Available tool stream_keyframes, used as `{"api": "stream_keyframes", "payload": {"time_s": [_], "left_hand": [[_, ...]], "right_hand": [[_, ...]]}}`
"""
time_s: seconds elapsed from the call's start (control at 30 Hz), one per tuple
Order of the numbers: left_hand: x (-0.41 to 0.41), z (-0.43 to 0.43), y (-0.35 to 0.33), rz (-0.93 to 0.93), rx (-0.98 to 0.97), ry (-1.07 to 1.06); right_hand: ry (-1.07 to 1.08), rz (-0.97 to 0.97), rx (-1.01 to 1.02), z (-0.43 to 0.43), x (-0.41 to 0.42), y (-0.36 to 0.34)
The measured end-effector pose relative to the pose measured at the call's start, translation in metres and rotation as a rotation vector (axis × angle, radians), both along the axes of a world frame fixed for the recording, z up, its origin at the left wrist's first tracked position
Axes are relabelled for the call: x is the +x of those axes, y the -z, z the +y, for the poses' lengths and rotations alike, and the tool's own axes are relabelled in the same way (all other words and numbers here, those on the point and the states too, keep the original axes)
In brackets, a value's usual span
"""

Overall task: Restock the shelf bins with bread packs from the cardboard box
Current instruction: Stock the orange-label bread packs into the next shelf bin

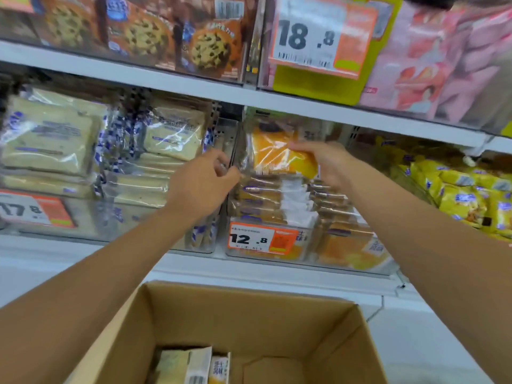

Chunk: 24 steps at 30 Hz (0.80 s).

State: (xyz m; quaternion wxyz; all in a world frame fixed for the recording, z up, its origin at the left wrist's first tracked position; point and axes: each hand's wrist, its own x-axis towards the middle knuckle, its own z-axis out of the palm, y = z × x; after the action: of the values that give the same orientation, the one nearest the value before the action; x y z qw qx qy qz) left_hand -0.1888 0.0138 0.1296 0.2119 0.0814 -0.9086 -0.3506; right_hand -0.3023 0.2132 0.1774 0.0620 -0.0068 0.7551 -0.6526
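Closest to the head camera stands the cardboard box (318,342), open at the top. A few leftover packs (191,367) stand on edge at its near left, and the rest of its floor shows bare.

Beyond the box both arms reach up and forward to the middle shelf. The hands hold one orange bread pack (277,153) between them, above the clear bin (346,253) that carries the 12.8 price tag (263,239). The right hand (324,162) pinches the pack's upper right edge between thumb and fingers. The left hand (202,181) has its fingers curled at the lower left edge of the wrapper and seems to pinch it there.

The pack stands tilted with its broad face towards the camera and its long side running across from one hand to the other. It lies straight ahead of both hands, about equally near each, and just over the stack of similar packs (277,198) lying flat in that bin. I judge the coming move to be laying it down and back onto that stack, which already rises well above the bin's front wall, so little room is left under the shelf above.

To the left, a neighbouring bin holds pale bread packs (50,142). To the right lie yellow packs (465,195).
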Motion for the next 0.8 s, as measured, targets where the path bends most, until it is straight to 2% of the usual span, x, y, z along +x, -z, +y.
{"api": "stream_keyframes", "payload": {"time_s": [0.2,0.3,0.37,0.43,0.5,0.57,0.63,0.8], "left_hand": [[0.007,0.002,0.013,0.13,-0.083,-0.003],[0.008,0.003,0.013,0.144,-0.078,0.0],[0.007,0.003,0.015,0.15,-0.09,-0.002],[0.007,0.003,0.015,0.154,-0.089,-0.006],[0.006,0.003,0.016,0.152,-0.086,-0.014],[0.006,0.003,0.016,0.152,-0.085,-0.017],[0.007,0.003,0.016,0.151,-0.086,-0.017],[0.006,0.003,0.017,0.166,-0.092,-0.013]], "right_hand": [[0.184,0.093,0.107,-0.03,-0.026,0.021],[0.226,0.26,0.188,-0.03,-0.034,0.031],[0.237,0.403,0.419,-0.03,-0.031,0.033],[0.259,0.654,0.818,-0.028,-0.023,0.031],[0.185,0.888,1.096,-0.025,-0.02,0.03],[0.07,0.965,1.291,-0.023,-0.024,0.031],[0.0,0.957,1.403,-0.022,-0.029,0.036],[-0.009,0.988,1.467,-0.027,-0.035,0.037]]}}
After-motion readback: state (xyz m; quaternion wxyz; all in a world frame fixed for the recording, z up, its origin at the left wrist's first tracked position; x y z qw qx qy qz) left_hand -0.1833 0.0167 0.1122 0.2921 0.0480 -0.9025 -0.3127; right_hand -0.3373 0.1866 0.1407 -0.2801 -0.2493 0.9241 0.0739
